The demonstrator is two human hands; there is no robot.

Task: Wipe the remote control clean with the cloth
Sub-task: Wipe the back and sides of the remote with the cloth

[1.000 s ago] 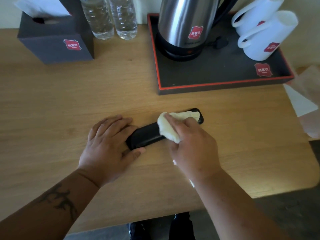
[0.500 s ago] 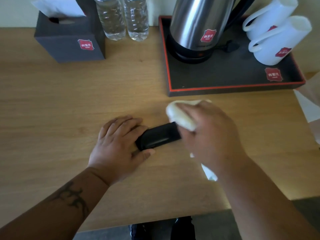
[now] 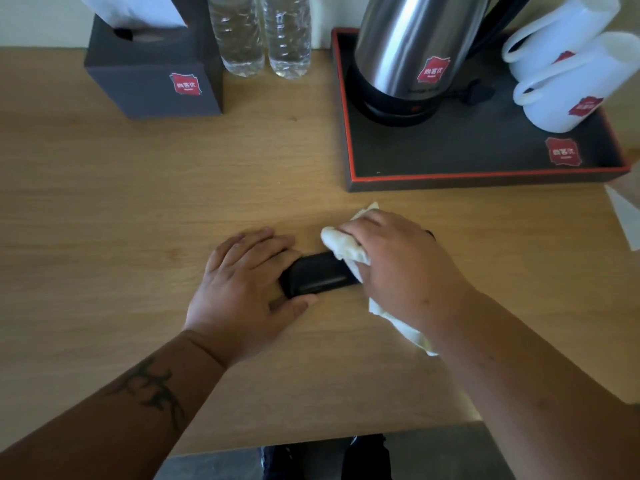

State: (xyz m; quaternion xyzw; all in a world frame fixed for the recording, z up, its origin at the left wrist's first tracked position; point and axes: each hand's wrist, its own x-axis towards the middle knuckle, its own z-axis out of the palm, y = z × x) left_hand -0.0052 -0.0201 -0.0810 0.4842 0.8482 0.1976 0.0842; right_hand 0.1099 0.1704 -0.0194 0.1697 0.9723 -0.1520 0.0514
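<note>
A black remote control [image 3: 320, 276] lies flat on the wooden table [image 3: 104, 220], angled up to the right. My left hand [image 3: 242, 296] presses on its left end, fingers over the top and thumb along the near edge. My right hand [image 3: 398, 271] covers the remote's right half and grips a bunched pale yellow cloth [image 3: 344, 245], which rests on the remote. A tail of the cloth trails out under my right wrist. Only the middle stretch of the remote shows between the two hands.
A dark tray [image 3: 450, 181] with a red rim holds a steel kettle [image 3: 412, 57] and two white mugs [image 3: 571, 84] at the back right. Two water bottles [image 3: 263, 32] and a dark tissue box [image 3: 156, 74] stand at the back left. The table's near edge runs just behind my forearms.
My right hand with the cloth slid to the far right end of the remote and has come back toward its middle. My left hand has stayed on the left end.
</note>
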